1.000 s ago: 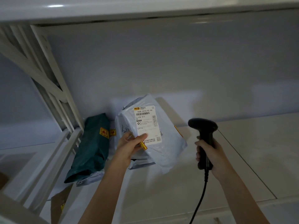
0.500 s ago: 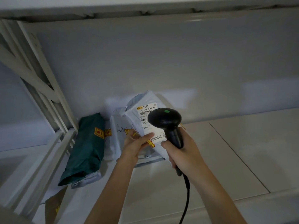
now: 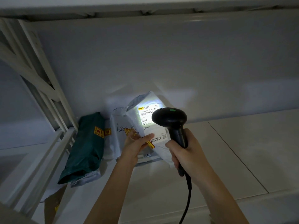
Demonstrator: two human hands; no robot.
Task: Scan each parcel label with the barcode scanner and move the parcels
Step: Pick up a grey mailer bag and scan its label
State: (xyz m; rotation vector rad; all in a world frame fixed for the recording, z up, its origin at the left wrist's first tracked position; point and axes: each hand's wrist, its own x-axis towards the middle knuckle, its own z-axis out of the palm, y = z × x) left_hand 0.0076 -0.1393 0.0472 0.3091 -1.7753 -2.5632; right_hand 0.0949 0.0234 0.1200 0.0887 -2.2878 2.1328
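Observation:
A grey plastic parcel [image 3: 145, 101] leans tilted against the shelf's back wall. Its white label [image 3: 149, 122] is lit by a bright patch of light. My left hand [image 3: 136, 143] holds the parcel at its lower edge, thumb on the label. My right hand [image 3: 188, 152] grips the handle of a black corded barcode scanner [image 3: 169, 118], whose head is right in front of the label and hides part of it. A second grey parcel [image 3: 119, 126] with handwriting stands just behind and left. A dark green parcel [image 3: 87, 146] lies further left.
The white shelf board [image 3: 242, 151] stretches to the right of the parcels. A white slatted shelf frame [image 3: 37, 88] rises at the left. The upper shelf [image 3: 145, 8] hangs overhead. A brown carton [image 3: 51, 206] shows below the shelf edge at the lower left.
My right hand has brought the scanner from the right up in front of the label. A bright light now falls on the label. My left hand keeps its hold on the parcel.

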